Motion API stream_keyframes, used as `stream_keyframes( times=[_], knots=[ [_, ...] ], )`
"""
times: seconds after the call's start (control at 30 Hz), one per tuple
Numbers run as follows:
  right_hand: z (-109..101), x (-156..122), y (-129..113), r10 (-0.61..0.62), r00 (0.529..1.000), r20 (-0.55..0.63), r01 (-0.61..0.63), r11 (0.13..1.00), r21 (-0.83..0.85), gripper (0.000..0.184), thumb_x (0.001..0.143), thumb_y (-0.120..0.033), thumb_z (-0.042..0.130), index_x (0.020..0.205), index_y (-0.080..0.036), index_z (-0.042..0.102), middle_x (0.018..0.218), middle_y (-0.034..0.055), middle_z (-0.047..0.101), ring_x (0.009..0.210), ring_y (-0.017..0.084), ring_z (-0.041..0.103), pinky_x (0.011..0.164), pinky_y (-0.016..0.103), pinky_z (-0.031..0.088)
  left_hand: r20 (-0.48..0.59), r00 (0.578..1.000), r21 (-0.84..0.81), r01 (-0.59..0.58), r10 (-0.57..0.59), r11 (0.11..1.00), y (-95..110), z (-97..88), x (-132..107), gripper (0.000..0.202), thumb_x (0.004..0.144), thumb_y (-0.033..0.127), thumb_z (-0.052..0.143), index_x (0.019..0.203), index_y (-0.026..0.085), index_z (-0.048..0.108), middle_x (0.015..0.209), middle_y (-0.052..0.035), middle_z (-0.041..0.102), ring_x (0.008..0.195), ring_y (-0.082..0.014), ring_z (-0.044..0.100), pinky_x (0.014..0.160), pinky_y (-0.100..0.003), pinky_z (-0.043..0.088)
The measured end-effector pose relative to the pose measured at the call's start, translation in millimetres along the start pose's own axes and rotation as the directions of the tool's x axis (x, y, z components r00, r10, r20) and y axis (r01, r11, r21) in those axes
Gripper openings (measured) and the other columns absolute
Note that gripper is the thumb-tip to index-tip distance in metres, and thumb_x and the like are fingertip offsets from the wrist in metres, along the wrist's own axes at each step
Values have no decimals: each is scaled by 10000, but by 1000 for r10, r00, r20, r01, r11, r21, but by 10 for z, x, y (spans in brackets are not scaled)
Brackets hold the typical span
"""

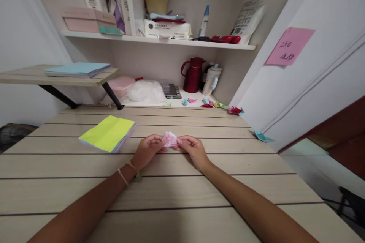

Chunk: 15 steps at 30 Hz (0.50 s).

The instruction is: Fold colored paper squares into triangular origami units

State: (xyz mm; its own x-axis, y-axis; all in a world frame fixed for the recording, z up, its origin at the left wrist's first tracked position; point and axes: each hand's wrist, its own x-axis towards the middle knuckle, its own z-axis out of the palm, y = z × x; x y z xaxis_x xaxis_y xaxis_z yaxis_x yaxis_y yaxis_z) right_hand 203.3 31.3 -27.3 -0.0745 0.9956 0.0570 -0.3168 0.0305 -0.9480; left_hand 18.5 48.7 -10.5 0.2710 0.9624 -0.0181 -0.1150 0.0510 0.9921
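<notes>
A small folded piece of pink and white paper point(170, 139) is held between my two hands, over the middle of the slatted table point(182, 193). My left hand point(149, 150) pinches its left edge with thumb and fingers. On the opposite edge, my right hand point(195, 151) has its thumb on the front and its fingers curled behind. Parts of the paper are hidden under my fingertips. To the left of my left hand lies a stack of square coloured paper point(110, 133), with a yellow sheet on top.
Several small folded paper pieces point(216, 104) line the table's far edge; a blue one point(262, 136) lies at the right edge. A raised shelf point(107, 79) at left bears blue paper point(78, 69). Behind stand a red jug point(194, 76), a cup point(211, 79) and a plastic bag point(146, 92).
</notes>
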Motion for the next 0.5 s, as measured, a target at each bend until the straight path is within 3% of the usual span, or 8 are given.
stream_keyframes(
  times=[0.13, 0.27, 0.4, 0.5],
  knots=[
    [-8, -3, 7, 15, 1000, 18, -16, 998, 56, 234, 623, -353, 741, 748, -162, 691, 663, 30, 702, 650, 151, 670, 737, 309, 535, -11, 1000, -14, -10, 9, 1000, 12, 0, 2, 356, 618, 308, 728, 876, 168, 525, 573, 35, 634, 520, -136, 629, 547, -238, 501],
    [-22, -8, 12, 35, 998, 43, -37, 998, 57, 317, 607, -346, 751, 852, -153, 699, 698, 52, 710, 678, 184, 682, 720, 342, 554, -22, 998, 22, -50, 51, 999, 49, -8, -2, 338, 649, 321, 703, 885, 157, 525, 587, 18, 636, 522, -132, 618, 538, -232, 495],
    [-24, -20, -3, -2, 1000, -6, 3, 1000, 27, 279, 602, -331, 755, 813, -155, 705, 716, 61, 714, 688, 199, 685, 700, 346, 568, -41, 995, 31, -89, 90, 996, 70, -14, -7, 337, 661, 314, 697, 910, 154, 536, 637, -2, 659, 547, -137, 628, 558, -241, 503],
    [-40, -14, -23, -27, 999, -47, 27, 1000, -2, 251, 607, -329, 751, 790, -162, 707, 684, 53, 711, 638, 186, 680, 656, 321, 574, 12, 993, -35, -114, 114, 993, 34, -19, -6, 359, 620, 269, 732, 897, 163, 530, 733, -23, 687, 623, -153, 656, 607, -259, 516]
  ],
)
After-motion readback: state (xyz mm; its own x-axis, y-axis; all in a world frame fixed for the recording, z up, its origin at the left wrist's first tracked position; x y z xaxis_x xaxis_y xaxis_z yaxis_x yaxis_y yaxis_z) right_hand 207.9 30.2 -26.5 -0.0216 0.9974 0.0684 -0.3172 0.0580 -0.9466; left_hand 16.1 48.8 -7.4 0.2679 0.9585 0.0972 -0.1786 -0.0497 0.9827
